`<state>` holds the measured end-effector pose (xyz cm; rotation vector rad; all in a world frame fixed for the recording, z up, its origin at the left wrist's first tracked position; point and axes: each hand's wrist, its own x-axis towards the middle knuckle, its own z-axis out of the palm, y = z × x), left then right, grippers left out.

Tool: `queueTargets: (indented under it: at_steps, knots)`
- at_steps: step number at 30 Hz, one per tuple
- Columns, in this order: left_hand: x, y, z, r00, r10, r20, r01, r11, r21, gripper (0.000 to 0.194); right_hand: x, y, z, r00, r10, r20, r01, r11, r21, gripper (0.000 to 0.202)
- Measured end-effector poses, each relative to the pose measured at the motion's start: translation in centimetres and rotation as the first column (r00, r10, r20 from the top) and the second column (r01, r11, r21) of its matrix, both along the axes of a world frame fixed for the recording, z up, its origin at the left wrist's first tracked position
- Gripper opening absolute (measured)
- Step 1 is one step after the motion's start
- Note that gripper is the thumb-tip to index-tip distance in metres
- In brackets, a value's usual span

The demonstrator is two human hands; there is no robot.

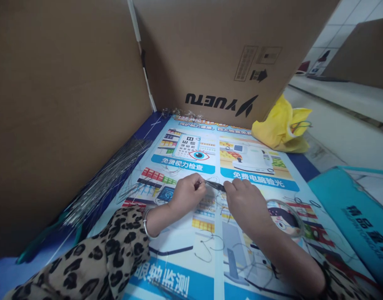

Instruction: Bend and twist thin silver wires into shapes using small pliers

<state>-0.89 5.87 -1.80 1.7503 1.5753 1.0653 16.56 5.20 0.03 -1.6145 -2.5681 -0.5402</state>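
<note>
Over the middle of a printed poster (203, 252), my left hand (187, 193) is closed in a pinch; what sits between its fingertips is too small to make out. My right hand (248, 204) is wrapped round a dark, slim tool (215, 185), whose narrow end points left and reaches my left fingertips. Thin wire pieces (206, 246) lie loose on the poster below and around both hands. To the left rests a bundle of long, thin grey wires (99, 183).
Cardboard panels (210, 50) stand at the back and left. A yellow bag (280, 127) sits at the back right, with a teal box (350, 216) nearer on the right. Small wire bits (181, 113) lie along the panel's foot. A coil of thin wire (300, 221) is near my right forearm.
</note>
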Motion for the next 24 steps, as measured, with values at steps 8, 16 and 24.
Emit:
queueTargets:
  at_steps: [8, 16, 24]
  knots:
    - [-0.04, -0.07, -0.01, 1.0, -0.001, 0.022, 0.002, 1.0, -0.012, 0.011, 0.1, 0.05, -0.17, 1.0, 0.017, 0.008, -0.017, 0.999, 0.029, 0.015]
    - [-0.06, -0.12, 0.25, 0.999, -0.025, 0.047, 0.026, 0.999, -0.02, 0.01, 0.17, 0.17, -0.23, 1.0, 0.022, 0.0, -0.022, 1.0, 0.001, 0.019]
    - [-0.16, -0.03, 0.12, 0.999, -0.036, 0.027, 0.037, 0.999, -0.039, 0.009, 0.29, 0.24, -0.61, 0.999, 0.02, -0.037, -0.022, 0.998, -0.054, 0.019]
